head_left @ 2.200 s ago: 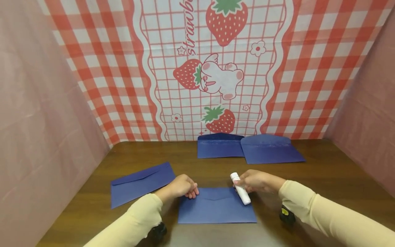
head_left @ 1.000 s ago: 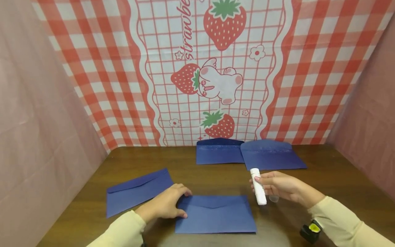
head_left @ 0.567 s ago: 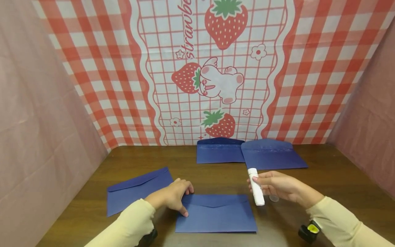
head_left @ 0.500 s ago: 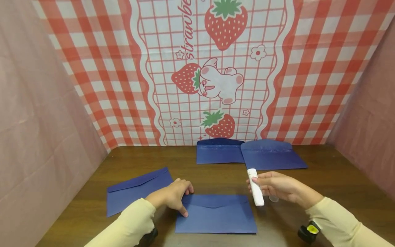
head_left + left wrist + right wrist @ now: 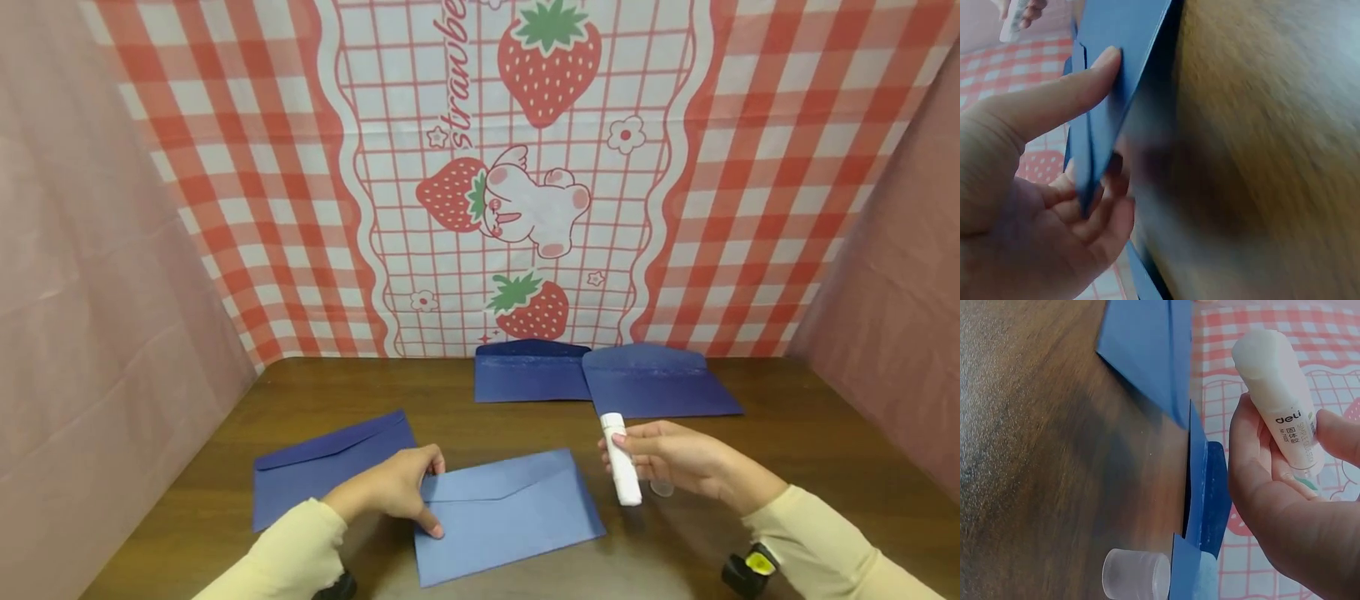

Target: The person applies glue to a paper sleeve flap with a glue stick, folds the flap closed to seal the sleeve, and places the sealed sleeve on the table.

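Fingers (image 5: 1115, 225) of the left hand (image 5: 393, 485) pinch the blue envelope (image 5: 517, 521) by its left end, thumb on the face, others behind, holding it tilted off the wood-grain worktop (image 5: 487, 431). Light pressure looks right; squeeze harder and that thin, smooth paper could crease. Over to the right hand (image 5: 693, 460), right of the envelope: fingers curled around a deli glue stick (image 5: 622, 462), slim white cylinder, blunt end, best angled clear of the paper. Farther right of the envelope, a translucent plastic cap (image 5: 1138, 575)! Left of the envelope, a second flat envelope (image 5: 322, 471), shallow-pointed flap down; beyond the envelope, two open-flap envelopes (image 5: 663, 393), whitish streaks along their folds, before gingham strawberry cloth (image 5: 540, 200).
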Action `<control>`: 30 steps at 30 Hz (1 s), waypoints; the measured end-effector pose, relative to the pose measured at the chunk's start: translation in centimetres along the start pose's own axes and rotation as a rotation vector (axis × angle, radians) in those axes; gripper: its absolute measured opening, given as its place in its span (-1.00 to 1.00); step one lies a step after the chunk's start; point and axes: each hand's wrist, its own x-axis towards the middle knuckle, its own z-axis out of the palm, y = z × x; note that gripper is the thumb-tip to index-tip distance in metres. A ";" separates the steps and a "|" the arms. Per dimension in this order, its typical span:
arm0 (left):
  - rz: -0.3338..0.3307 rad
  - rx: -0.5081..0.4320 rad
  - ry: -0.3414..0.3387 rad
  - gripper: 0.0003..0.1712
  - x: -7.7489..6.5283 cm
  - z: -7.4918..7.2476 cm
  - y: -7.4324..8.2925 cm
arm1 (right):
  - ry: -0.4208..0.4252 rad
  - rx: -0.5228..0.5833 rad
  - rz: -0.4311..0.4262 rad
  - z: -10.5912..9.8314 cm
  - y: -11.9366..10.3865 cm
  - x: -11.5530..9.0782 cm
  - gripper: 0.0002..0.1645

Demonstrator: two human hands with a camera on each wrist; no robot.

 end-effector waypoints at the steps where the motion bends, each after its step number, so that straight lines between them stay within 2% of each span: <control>1: -0.012 -0.019 0.010 -0.32 -0.3 -0.2 -0.2 | -0.002 0.002 -0.001 0.0 0.0 0.0 -0.73; 4: -0.049 -0.084 0.021 -0.35 -1.0 -0.9 -0.9 | -0.004 0.004 -0.001 0.1 -0.2 0.0 -0.73; 10: -0.158 -0.457 -0.004 -0.61 -2.1 -1.7 -2.5 | -0.012 0.005 -0.007 0.4 -0.4 0.4 -0.74; 12: -0.210 -0.532 0.008 -0.65 -2.5 -2.1 -2.9 | -0.016 0.014 -0.007 0.5 -0.4 0.5 -0.75; 16: -0.321 -0.562 0.052 -0.55 -3.6 -3.4 -3.8 | -0.027 0.035 -0.012 0.7 -0.4 0.6 -0.75; 19: -0.381 -0.536 0.094 -0.49 -4.6 -4.9 -4.9 | -0.030 0.044 -0.018 0.8 -0.5 0.6 -0.76; 24: -0.400 -0.473 0.142 -0.45 -6.4 -7.6 -7.8 | -0.036 0.053 -0.015 0.6 -0.4 0.6 -0.76; 30: -0.449 -0.444 0.126 -0.39 -8.6 -9.8 -11.3 | -0.035 0.054 0.001 0.6 -0.1 0.7 -0.75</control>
